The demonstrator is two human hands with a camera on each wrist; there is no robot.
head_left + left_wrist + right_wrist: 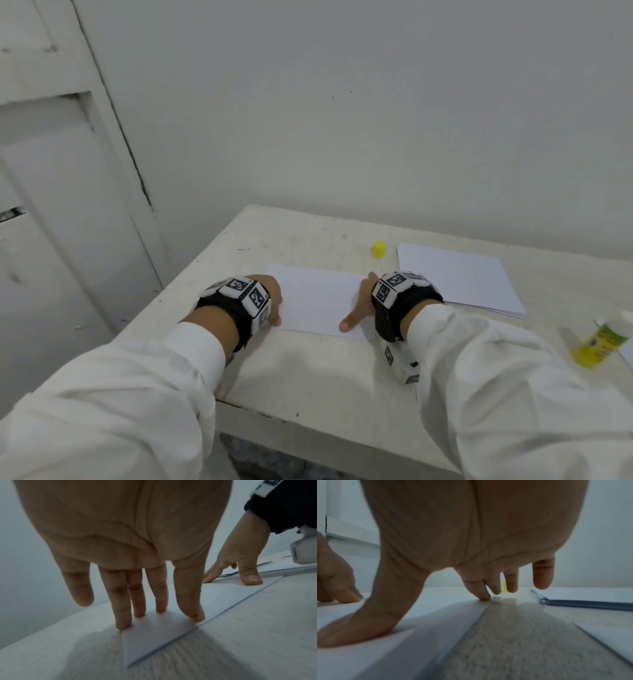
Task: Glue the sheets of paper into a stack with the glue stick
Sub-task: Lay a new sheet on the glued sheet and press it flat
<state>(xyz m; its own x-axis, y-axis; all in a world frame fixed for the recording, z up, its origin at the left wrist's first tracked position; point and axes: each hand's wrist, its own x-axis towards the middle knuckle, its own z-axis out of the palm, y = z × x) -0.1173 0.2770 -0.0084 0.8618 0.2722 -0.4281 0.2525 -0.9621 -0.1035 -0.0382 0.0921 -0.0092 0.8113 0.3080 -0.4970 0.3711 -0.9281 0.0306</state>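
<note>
Step in hand: pressing down the sheet [317, 301] — both hands lie flat on it with straight fingers, gripping nothing.
Left hand [270, 296]: fingertips [122, 623] press the sheet's left corner.
Right hand [359, 305]: thumb and forefinger press along the sheet's right edge.
Judgement: this looks like smoothing or squaring a sheet just laid; I cannot tell how many layers lie under it.
Next move: likely a fresh sheet from the paper pile [459, 277], right of the pressed sheet, and glue along its edges — so the right hand must let go first.
Glue stick [601, 339]: lying uncapped, far right of the sheet, past the pile.
Cap [378, 249]: yellow, standing just beyond the sheet's far right corner.
Surface [308, 373]: pale, scuffed, wood-grained.
Room: plain white wall behind; a white panelled door to the left.
</note>
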